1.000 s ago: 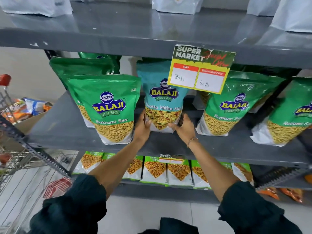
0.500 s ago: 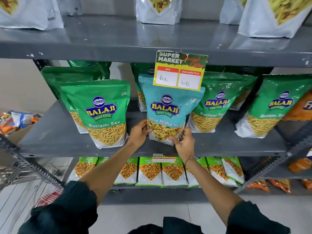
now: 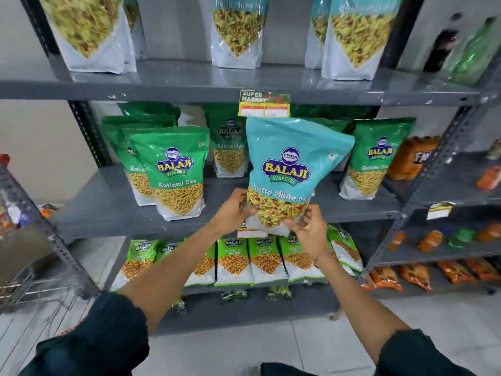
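Note:
A teal Balaji Khatta Mitha Mix bag stands upright in the air in front of the middle grey shelf. My left hand grips its lower left corner. My right hand grips its lower right corner from below. Both sets of fingers curl round the bag's white bottom edge. The bag covers part of the green bags behind it.
Green Ratlami Sev bags line the middle shelf. More teal mix bags stand on the top shelf, small green packs on the lower one. A price tag hangs above. A metal cart sits left; a second rack holds orange packs.
Both hands have lifted the teal bag off the middle shelf and drawn it out toward me. The view has pulled back and tilted up, showing the top shelf.

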